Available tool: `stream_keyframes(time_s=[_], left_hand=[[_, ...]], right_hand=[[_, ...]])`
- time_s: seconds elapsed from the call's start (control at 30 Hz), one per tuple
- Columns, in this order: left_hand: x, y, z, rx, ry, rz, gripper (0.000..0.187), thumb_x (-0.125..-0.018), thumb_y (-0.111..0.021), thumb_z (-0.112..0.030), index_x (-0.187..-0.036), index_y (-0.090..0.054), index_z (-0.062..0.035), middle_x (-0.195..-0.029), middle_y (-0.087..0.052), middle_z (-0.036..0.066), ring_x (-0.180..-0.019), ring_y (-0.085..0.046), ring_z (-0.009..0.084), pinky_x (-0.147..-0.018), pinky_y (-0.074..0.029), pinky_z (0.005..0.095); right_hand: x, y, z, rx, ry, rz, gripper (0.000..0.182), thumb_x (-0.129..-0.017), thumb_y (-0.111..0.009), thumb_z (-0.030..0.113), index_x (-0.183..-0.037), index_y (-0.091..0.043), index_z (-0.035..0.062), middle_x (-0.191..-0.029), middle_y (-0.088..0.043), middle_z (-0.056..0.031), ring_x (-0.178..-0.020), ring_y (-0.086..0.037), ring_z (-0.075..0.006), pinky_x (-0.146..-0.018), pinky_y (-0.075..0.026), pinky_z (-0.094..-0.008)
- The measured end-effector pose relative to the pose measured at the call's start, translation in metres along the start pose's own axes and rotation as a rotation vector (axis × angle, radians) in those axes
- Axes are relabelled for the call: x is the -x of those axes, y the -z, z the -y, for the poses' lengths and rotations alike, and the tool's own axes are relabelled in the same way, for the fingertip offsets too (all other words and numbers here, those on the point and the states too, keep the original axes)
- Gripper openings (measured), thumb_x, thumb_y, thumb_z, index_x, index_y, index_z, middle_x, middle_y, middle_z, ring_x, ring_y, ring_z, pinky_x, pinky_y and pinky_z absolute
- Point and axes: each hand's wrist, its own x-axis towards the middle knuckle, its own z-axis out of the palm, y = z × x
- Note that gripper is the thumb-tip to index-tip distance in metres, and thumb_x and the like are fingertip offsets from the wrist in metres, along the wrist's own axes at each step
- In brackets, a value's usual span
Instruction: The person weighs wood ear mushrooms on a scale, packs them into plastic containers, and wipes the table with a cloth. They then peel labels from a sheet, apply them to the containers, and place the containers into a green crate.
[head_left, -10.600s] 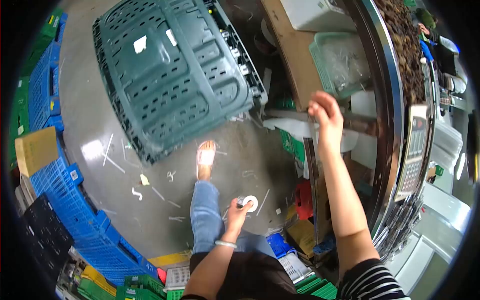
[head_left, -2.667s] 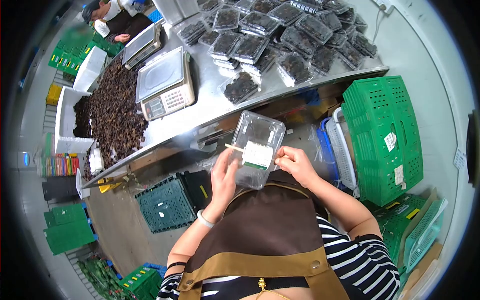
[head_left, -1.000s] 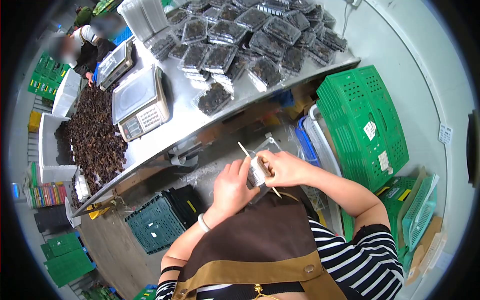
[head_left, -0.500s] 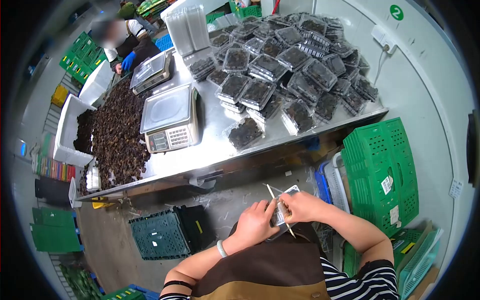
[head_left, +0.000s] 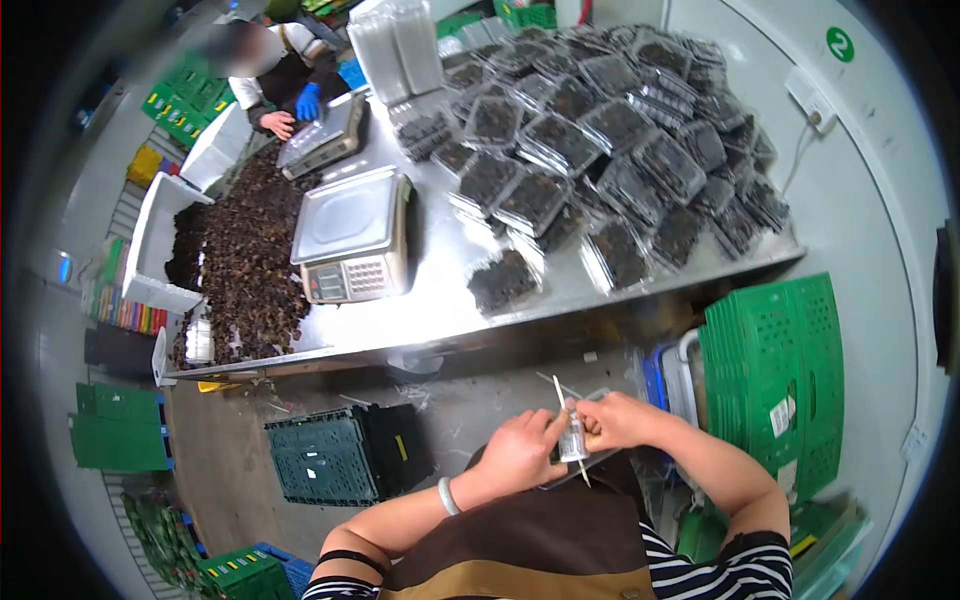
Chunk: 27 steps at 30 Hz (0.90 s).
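Low in front of my apron, my left hand [head_left: 522,446] and my right hand [head_left: 618,420] are closed around a small roll of white printed labels [head_left: 572,442]. A thin pale stick [head_left: 559,391] pokes out above and below the roll, apparently running through it. My left fingers press on the roll's left side; my right thumb and fingers pinch its upper right. Below the hands, over my lap, shows the edge of something clear and flat [head_left: 598,459], mostly covered.
A steel table [head_left: 435,270] bears many clear boxes of dark food [head_left: 555,145], a scale [head_left: 350,235] and a loose dark heap [head_left: 250,260]. Green crates [head_left: 770,370] stand right, a dark crate [head_left: 325,460] on the floor. Across the table a person wears a blue glove [head_left: 308,102].
The stick has turned more upright, and the label roll now shows between my hands. My view has shifted slightly. Across the table, the other person's hands have moved onto the far scale.
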Motion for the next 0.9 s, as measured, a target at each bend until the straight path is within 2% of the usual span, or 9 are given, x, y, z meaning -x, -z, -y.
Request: stream_keyframes(time_s=[0.37,0.53,0.6,0.7,0.73,0.8,0.9], left_hand=[[-0.058,-0.014,-0.017,0.028,0.019,-0.029,0.064,-0.059,-0.076,-0.023,-0.117,-0.060,-0.0026,-0.097,-0.058,0.013,-0.082,-0.061,0.0305,-0.073,-0.052,0.0397],[-0.074,-0.014,-0.022,0.086,0.039,-0.019,0.066,-0.058,-0.078,-0.020,-0.119,-0.058,-0.0042,-0.096,-0.058,0.014,-0.086,-0.059,0.0322,-0.075,-0.051,0.0403],[-0.078,-0.013,-0.019,0.097,0.055,-0.043,0.067,-0.058,-0.078,-0.017,-0.121,-0.056,-0.0048,-0.095,-0.057,0.013,-0.087,-0.058,0.0323,-0.076,-0.051,0.0407],[-0.087,-0.014,-0.009,0.185,0.109,-0.017,0.067,-0.059,-0.078,-0.013,-0.122,-0.057,-0.0076,-0.094,-0.057,0.013,-0.088,-0.058,0.0325,-0.077,-0.050,0.0413],[-0.091,-0.013,-0.006,0.217,0.164,0.061,0.068,-0.059,-0.080,-0.013,-0.122,-0.056,-0.0090,-0.099,-0.059,0.013,-0.095,-0.058,0.0323,-0.081,-0.050,0.0404],[-0.096,-0.021,0.006,0.294,0.115,0.128,0.068,-0.059,-0.081,-0.014,-0.122,-0.056,-0.0088,-0.100,-0.059,0.012,-0.097,-0.058,0.0324,-0.084,-0.049,0.0401],[-0.105,-0.034,0.026,0.401,-0.003,0.211,0.070,-0.061,-0.082,-0.014,-0.125,-0.055,-0.0099,-0.108,-0.059,0.011,-0.099,-0.057,0.0321,-0.087,-0.048,0.0395]], right_hand=[[0.017,0.045,-0.030,0.039,-0.039,-0.132,0.022,-0.071,-0.068,0.014,-0.081,-0.053,0.0035,-0.065,-0.062,-0.0127,-0.060,-0.063,-0.0305,-0.055,-0.048,-0.0377],[0.024,0.053,-0.049,-0.020,-0.064,-0.199,0.018,-0.074,-0.065,0.013,-0.089,-0.059,0.0062,-0.071,-0.065,-0.0143,-0.065,-0.065,-0.0328,-0.057,-0.049,-0.0385],[0.029,0.060,-0.050,-0.043,-0.079,-0.268,0.023,-0.075,-0.064,0.012,-0.097,-0.062,0.0091,-0.075,-0.066,-0.0153,-0.068,-0.066,-0.0339,-0.058,-0.050,-0.0388],[0.042,0.066,-0.047,-0.238,-0.247,-0.384,0.023,-0.074,-0.061,0.003,-0.097,-0.062,0.0043,-0.068,-0.065,-0.0119,-0.059,-0.065,-0.0190,-0.054,-0.049,-0.0309],[0.046,0.062,-0.054,-0.292,-0.251,-0.398,0.023,-0.074,-0.060,0.001,-0.097,-0.062,0.0033,-0.067,-0.065,-0.0107,-0.058,-0.064,-0.0163,-0.054,-0.048,-0.0292],[0.053,0.053,-0.070,-0.402,-0.252,-0.435,0.023,-0.074,-0.058,-0.002,-0.096,-0.063,0.0012,-0.065,-0.064,-0.0083,-0.056,-0.062,-0.0111,-0.052,-0.048,-0.0260],[0.062,0.046,-0.061,-0.557,-0.328,-0.492,0.023,-0.073,-0.057,-0.003,-0.095,-0.065,0.0008,-0.065,-0.065,-0.0066,-0.055,-0.063,-0.0103,-0.052,-0.049,-0.0247]])
